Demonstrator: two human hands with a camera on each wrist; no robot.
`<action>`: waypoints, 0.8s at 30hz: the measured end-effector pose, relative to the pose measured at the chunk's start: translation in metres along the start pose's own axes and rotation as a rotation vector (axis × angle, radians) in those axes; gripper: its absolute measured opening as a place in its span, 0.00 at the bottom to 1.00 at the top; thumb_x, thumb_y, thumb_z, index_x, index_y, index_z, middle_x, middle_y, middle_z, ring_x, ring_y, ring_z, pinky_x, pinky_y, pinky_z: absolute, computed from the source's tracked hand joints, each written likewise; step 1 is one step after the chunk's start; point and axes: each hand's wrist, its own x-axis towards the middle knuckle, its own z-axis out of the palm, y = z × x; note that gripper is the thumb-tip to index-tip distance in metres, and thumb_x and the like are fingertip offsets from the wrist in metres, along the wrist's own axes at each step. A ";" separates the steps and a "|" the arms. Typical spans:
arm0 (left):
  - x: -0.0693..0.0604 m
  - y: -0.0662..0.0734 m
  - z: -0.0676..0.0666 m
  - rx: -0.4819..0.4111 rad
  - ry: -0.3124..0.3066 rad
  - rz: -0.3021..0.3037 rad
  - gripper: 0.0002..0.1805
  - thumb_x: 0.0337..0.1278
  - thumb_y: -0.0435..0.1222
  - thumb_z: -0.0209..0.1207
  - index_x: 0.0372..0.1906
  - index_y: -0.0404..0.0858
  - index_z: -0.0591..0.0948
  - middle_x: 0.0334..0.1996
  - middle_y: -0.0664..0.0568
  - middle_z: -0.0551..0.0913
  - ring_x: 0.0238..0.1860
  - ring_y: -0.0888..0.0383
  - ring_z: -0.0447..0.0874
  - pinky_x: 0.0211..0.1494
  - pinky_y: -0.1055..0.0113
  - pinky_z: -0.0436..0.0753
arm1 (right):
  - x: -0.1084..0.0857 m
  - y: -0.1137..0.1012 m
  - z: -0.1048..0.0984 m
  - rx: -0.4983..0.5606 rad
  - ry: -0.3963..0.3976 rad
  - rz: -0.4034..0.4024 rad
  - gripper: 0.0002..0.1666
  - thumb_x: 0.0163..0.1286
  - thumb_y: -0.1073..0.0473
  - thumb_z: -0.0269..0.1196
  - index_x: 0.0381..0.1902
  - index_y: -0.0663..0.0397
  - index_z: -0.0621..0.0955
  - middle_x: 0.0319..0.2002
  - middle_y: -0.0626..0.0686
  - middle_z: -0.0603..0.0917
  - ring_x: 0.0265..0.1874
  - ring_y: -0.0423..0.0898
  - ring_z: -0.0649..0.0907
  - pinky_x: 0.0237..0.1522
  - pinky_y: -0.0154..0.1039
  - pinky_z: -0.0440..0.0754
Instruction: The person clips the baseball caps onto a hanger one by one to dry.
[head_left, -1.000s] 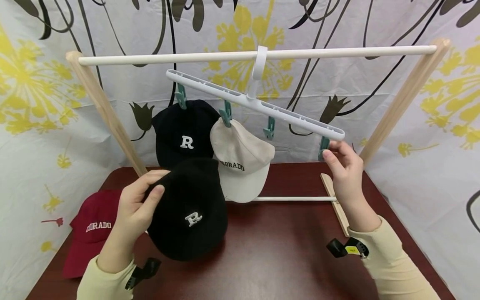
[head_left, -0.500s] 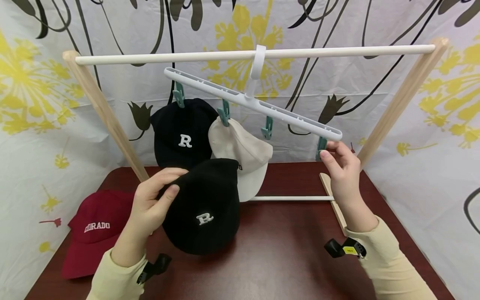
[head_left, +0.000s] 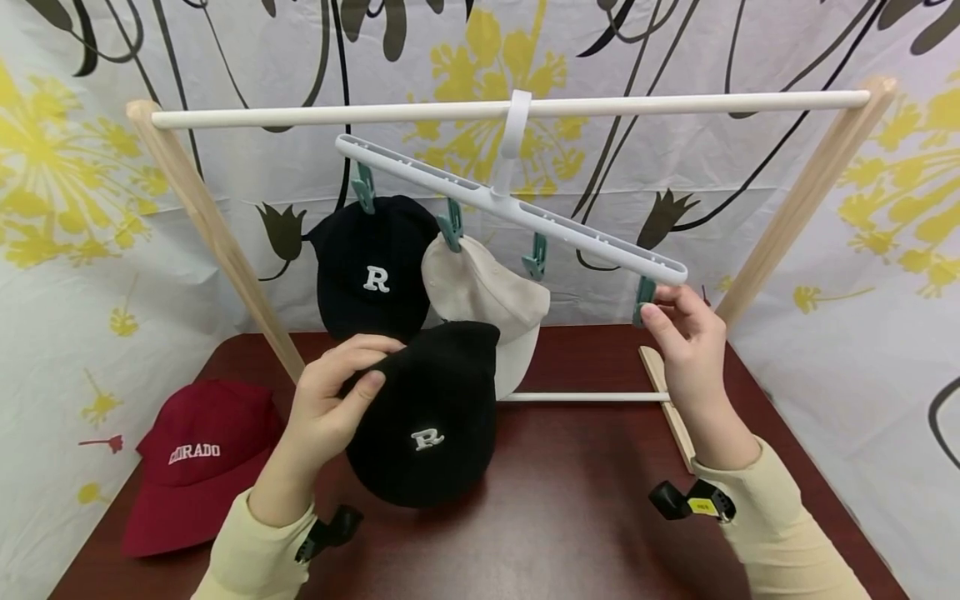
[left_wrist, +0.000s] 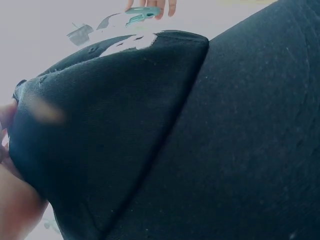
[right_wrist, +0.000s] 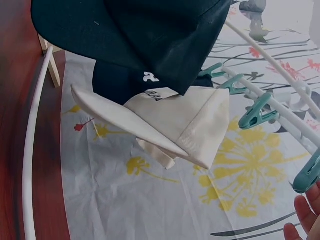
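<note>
My left hand (head_left: 333, 408) pinches the back edge of a black cap (head_left: 442, 400) with a white R, held in the air in front of the rack. In the left wrist view the black cap (left_wrist: 150, 130) fills most of the picture. At the lowered right end of a white hanger (head_left: 510, 208), my right hand (head_left: 690, 342) pinches a green clip (head_left: 643, 300). Another green clip (head_left: 536, 257) hangs with nothing in it. A dark cap (head_left: 375, 267) with an R and a beige cap (head_left: 487, 287) hang from the two left clips.
A wooden rack with a white top rod (head_left: 675, 103) carries the tilted hanger. On the dark red table (head_left: 570, 500) a red COLORADO cap (head_left: 202, 467) lies at the left. A patterned cloth (head_left: 615, 50) stands behind.
My left hand has carried the black cap to the right, so it now covers part of the beige cap and less of the red one. The right hand stays at its clip.
</note>
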 end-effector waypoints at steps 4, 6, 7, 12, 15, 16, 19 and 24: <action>0.003 -0.002 0.005 0.005 -0.014 0.029 0.11 0.67 0.35 0.55 0.36 0.30 0.81 0.41 0.41 0.82 0.41 0.54 0.80 0.44 0.68 0.77 | -0.001 -0.002 0.001 0.024 -0.004 0.008 0.08 0.62 0.74 0.59 0.38 0.63 0.82 0.32 0.50 0.81 0.30 0.40 0.81 0.34 0.28 0.77; 0.005 -0.001 0.008 0.010 -0.020 0.034 0.10 0.68 0.35 0.55 0.36 0.31 0.81 0.41 0.41 0.82 0.41 0.54 0.80 0.44 0.68 0.78 | -0.001 -0.002 0.002 0.032 -0.007 0.007 0.08 0.62 0.74 0.59 0.37 0.63 0.82 0.32 0.50 0.81 0.29 0.40 0.81 0.33 0.28 0.77; 0.006 -0.001 0.009 0.006 -0.024 0.033 0.10 0.68 0.35 0.55 0.37 0.31 0.81 0.41 0.41 0.82 0.41 0.53 0.81 0.45 0.68 0.78 | -0.001 -0.002 0.002 0.034 -0.007 0.007 0.08 0.62 0.74 0.59 0.37 0.63 0.82 0.31 0.50 0.81 0.29 0.39 0.81 0.33 0.28 0.77; 0.007 0.000 0.018 -0.054 -0.038 -0.005 0.10 0.68 0.35 0.54 0.40 0.31 0.81 0.44 0.41 0.81 0.46 0.51 0.79 0.51 0.63 0.77 | -0.002 -0.002 0.003 0.039 -0.006 0.006 0.07 0.62 0.75 0.59 0.37 0.64 0.82 0.32 0.50 0.81 0.29 0.39 0.80 0.30 0.28 0.76; 0.008 0.000 0.023 -0.091 -0.038 -0.021 0.09 0.68 0.34 0.54 0.41 0.31 0.81 0.45 0.40 0.81 0.46 0.49 0.78 0.53 0.61 0.76 | -0.003 -0.002 0.003 0.048 -0.005 0.000 0.06 0.62 0.75 0.59 0.37 0.66 0.81 0.32 0.51 0.81 0.28 0.40 0.80 0.30 0.28 0.76; 0.008 0.000 0.025 -0.094 -0.035 -0.019 0.09 0.68 0.34 0.54 0.41 0.31 0.81 0.45 0.40 0.81 0.46 0.49 0.78 0.53 0.61 0.76 | -0.003 -0.002 0.004 0.056 -0.004 -0.004 0.06 0.62 0.75 0.59 0.36 0.67 0.81 0.32 0.51 0.81 0.28 0.40 0.80 0.30 0.28 0.76; 0.010 -0.001 0.030 -0.101 -0.028 -0.011 0.09 0.68 0.34 0.54 0.41 0.31 0.81 0.44 0.40 0.81 0.45 0.49 0.78 0.52 0.60 0.75 | -0.003 -0.001 0.006 0.080 0.009 -0.023 0.05 0.63 0.73 0.60 0.36 0.72 0.80 0.31 0.51 0.82 0.27 0.40 0.80 0.30 0.28 0.76; 0.012 -0.004 0.039 -0.093 -0.014 -0.013 0.10 0.68 0.35 0.54 0.40 0.31 0.81 0.43 0.41 0.81 0.45 0.48 0.79 0.52 0.60 0.76 | -0.003 -0.002 0.011 0.130 0.042 -0.046 0.05 0.62 0.74 0.60 0.35 0.73 0.80 0.30 0.51 0.82 0.27 0.40 0.79 0.30 0.29 0.76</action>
